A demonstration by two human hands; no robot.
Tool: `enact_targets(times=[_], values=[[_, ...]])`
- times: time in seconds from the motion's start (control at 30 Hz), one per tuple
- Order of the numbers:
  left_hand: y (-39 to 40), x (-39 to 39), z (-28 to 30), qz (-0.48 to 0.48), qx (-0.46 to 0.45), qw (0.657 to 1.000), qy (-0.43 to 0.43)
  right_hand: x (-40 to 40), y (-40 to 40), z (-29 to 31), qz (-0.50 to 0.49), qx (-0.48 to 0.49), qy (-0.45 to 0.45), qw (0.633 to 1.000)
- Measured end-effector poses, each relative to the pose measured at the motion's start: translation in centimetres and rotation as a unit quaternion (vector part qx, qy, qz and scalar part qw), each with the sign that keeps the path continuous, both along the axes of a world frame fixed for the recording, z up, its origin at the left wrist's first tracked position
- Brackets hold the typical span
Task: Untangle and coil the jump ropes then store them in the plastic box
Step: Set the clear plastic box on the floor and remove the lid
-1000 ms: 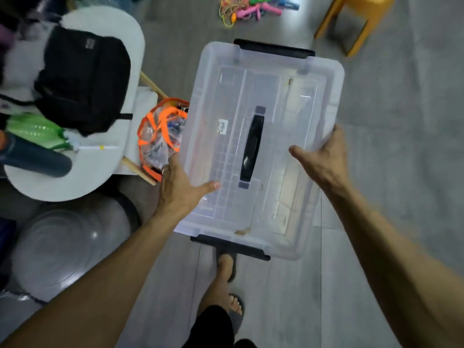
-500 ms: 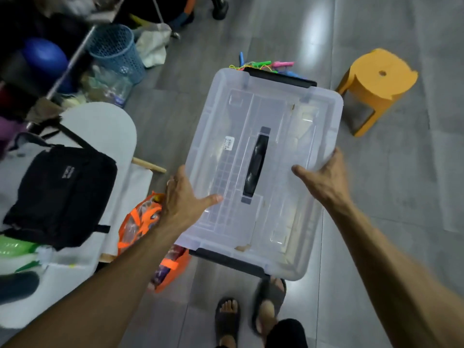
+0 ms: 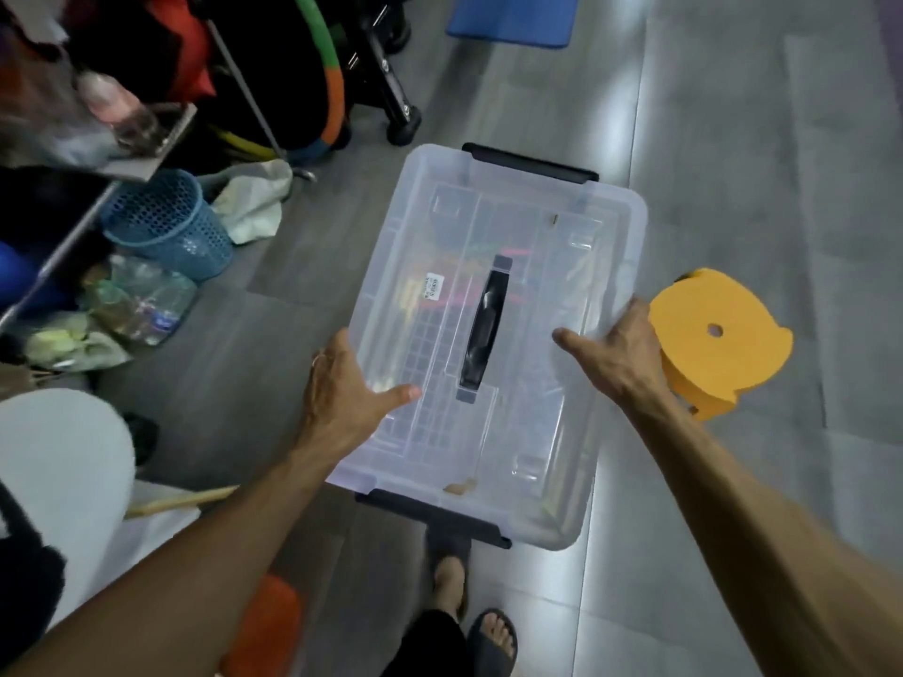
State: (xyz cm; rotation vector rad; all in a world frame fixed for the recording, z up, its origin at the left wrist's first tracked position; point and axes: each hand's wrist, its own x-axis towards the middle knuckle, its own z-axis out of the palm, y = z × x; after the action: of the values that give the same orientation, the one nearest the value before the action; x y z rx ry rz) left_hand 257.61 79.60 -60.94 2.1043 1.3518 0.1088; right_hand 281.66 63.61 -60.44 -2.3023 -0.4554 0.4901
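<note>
Both arms reach forward, the left hand gripping the left edge and the right hand the right edge of the lidded clear plastic box, thumbs laid across its lid, carried level above the grey floor beside a yellow stool.

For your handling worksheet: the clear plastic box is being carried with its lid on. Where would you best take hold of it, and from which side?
Grip the plastic box by its two long side edges, from left and right, as the left hand and right hand do: thumbs on the lid, fingers curling under. It is wide and flat, so that likely keeps it level. The black lid handle would suit one hand.
</note>
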Motion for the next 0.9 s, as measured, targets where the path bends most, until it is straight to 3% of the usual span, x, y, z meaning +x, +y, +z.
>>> enact_targets(times=[0.47, 0.9], values=[[17.7, 36.5, -3.0, -0.049, 0.002, 0.998, 0.036, 34.8, 15.5, -5.3, -0.029, 0.013, 0.036, 0.999], [29.5, 62.8, -13.7, -0.091, -0.039, 0.992, 0.076, 58.6, 24.7, -15.6, -0.078, -0.024, 0.088, 0.993]])
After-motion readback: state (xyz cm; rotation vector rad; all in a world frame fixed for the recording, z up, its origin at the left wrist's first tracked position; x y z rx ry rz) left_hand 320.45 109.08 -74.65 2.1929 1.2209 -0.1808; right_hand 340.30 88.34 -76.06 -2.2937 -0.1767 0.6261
